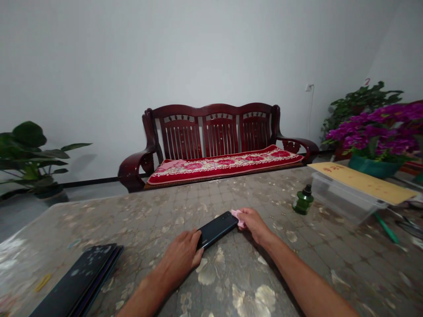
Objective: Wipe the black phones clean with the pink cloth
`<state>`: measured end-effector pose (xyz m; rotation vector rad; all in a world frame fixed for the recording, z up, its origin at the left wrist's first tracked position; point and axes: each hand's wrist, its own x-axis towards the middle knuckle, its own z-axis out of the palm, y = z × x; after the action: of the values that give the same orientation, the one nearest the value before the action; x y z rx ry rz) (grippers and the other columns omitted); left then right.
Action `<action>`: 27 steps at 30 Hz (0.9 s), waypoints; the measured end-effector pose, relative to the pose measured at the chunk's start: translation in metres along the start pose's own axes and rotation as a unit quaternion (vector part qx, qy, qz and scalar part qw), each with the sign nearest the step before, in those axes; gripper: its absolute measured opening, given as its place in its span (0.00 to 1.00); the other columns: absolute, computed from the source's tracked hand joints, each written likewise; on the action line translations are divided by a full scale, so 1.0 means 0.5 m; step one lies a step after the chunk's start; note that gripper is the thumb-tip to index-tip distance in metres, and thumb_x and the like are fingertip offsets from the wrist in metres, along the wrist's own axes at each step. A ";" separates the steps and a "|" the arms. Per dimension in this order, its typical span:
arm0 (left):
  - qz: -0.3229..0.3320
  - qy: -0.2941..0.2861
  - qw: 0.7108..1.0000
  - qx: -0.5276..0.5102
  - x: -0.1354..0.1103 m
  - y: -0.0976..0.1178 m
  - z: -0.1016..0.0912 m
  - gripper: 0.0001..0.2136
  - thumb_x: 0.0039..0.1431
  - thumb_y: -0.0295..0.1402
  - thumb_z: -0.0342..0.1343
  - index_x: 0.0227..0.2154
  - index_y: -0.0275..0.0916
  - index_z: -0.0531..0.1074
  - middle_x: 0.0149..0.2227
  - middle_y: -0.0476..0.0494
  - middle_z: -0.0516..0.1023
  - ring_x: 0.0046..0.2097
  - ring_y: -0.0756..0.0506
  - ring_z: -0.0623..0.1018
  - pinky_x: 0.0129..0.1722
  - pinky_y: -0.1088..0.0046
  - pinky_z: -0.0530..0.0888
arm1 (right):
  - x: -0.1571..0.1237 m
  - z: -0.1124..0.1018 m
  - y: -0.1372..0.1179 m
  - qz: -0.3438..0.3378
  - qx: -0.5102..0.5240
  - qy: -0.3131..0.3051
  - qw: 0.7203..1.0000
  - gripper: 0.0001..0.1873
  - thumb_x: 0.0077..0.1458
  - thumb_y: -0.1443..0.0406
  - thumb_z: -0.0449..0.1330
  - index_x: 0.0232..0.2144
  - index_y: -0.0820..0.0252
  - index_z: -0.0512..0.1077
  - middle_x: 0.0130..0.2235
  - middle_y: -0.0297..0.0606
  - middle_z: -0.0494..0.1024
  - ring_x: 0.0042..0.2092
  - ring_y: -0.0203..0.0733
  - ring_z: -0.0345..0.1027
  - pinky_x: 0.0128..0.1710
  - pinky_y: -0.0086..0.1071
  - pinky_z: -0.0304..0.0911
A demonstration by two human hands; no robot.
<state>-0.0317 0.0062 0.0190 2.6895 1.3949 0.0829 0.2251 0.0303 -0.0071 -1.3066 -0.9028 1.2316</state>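
Observation:
A dark phone [217, 229] lies flat on the patterned table [165, 215]. My left hand [181, 256] rests on the table with its fingers against the phone's near end, holding it in place. My right hand [253, 223] is closed on a small pink cloth [237, 215] pressed at the phone's far end.
A small green bottle [302, 200] stands right of the hands. Beyond it is a clear plastic box [343, 200] under a yellow envelope [363, 181]. A dark flat case [79, 284] lies at the near left. A green pen [386, 229] lies at the right. A red wooden bench [218, 145] stands behind the table.

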 end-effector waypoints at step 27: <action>-0.041 0.038 0.997 -0.054 0.053 0.059 0.041 0.32 0.61 0.36 0.56 0.67 0.39 0.53 0.62 0.33 0.65 0.62 0.35 0.66 0.63 0.56 0.61 | -0.036 0.025 -0.005 0.038 0.049 -0.017 0.998 0.06 0.37 0.63 0.61 0.20 0.60 0.69 0.18 0.28 0.67 0.20 0.33 0.57 0.16 0.25 0.53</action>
<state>0.0096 0.0093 0.0024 2.5641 1.4750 0.2494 0.2101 0.0157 -0.0006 -1.2543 -0.8122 1.3445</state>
